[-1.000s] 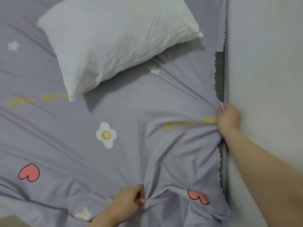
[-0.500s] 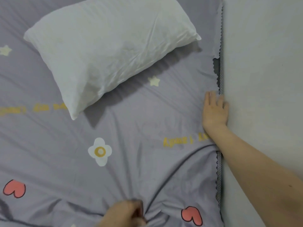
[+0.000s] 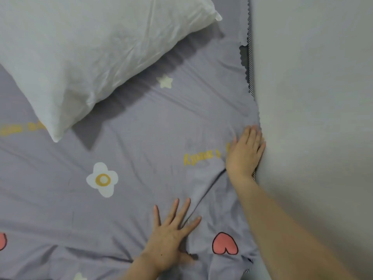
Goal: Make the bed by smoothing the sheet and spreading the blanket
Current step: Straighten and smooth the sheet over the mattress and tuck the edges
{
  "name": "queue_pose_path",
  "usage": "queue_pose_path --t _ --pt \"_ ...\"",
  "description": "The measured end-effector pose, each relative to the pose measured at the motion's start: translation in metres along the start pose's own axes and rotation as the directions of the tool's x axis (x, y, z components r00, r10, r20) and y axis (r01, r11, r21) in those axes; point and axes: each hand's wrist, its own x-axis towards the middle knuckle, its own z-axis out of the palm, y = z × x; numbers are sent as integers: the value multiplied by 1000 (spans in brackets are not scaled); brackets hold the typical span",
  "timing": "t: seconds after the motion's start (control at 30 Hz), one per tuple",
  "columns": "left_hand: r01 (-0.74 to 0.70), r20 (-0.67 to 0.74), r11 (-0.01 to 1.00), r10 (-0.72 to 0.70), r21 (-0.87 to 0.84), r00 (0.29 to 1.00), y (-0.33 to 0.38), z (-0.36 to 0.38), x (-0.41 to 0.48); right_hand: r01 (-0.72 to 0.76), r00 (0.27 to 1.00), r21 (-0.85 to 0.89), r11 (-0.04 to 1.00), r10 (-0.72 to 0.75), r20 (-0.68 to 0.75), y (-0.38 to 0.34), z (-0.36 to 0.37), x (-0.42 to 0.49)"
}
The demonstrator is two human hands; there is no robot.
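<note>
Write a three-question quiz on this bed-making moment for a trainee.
1. True or false: the left hand lies flat on the sheet with its fingers spread.
2. Where does the right hand press the sheet? A) at the edge beside the wall; B) on top of the left hand; C) nowhere, it is lifted off.
3. Fill in: the pink print just right of the left hand is a ____.
Key: 1 true; 2 A; 3 heart.
</note>
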Motion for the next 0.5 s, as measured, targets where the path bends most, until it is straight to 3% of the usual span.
queue_pose_path --t 0.07,0.17,0.37,0.43,0.5 --pt "-44 -4 999 44 30 999 9 4 -1 12 995 81 997 -4 -103 8 -5 -40" --pt "-89 -4 996 90 10 996 20 4 -3 -146 981 116 983 158 -109 35 -3 -111" --pt "-32 -176 992 10 -126 984 41 9 -5 -414 886 16 910 399 235 62 2 -207" --pt "-65 -197 974 22 -215 980 46 11 -5 -437 874 113 893 392 287 66 -2 -211" --pt "-96 -109 935 62 -341 992 51 16 -6 -435 898 361 825 368 243 70 -7 -211"
